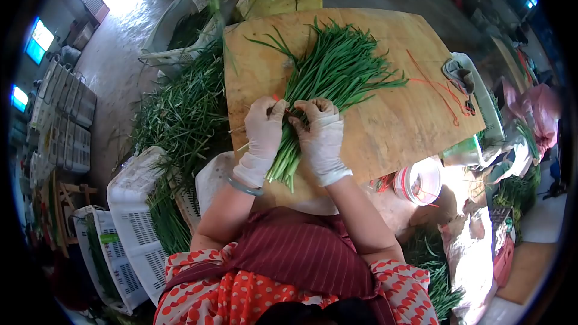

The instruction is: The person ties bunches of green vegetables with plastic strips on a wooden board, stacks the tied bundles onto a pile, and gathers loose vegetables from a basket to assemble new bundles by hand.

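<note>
A bunch of garlic chives (pixel 340 63) lies on the wooden board, leaves fanned toward the far side and pale cut stems toward me. My left hand (pixel 264 129), in a white glove, is closed in a pinch at the left of the stems. A bit of red tie (pixel 276 97) shows at its fingertips. On the other side of the stems my right hand (pixel 322 135), also gloved, has its fingers curled closed against the bunch near the tie. Most of the tie around the stems is hidden by the fingers.
The wooden board (pixel 397 135) bears loose red ties (pixel 445 89) and grey-handled scissors (pixel 460 78) at right. A heap of chives (pixel 180 108) stands left, above white crates (pixel 138 204). A white bucket (pixel 418 182) sits below the board's right edge.
</note>
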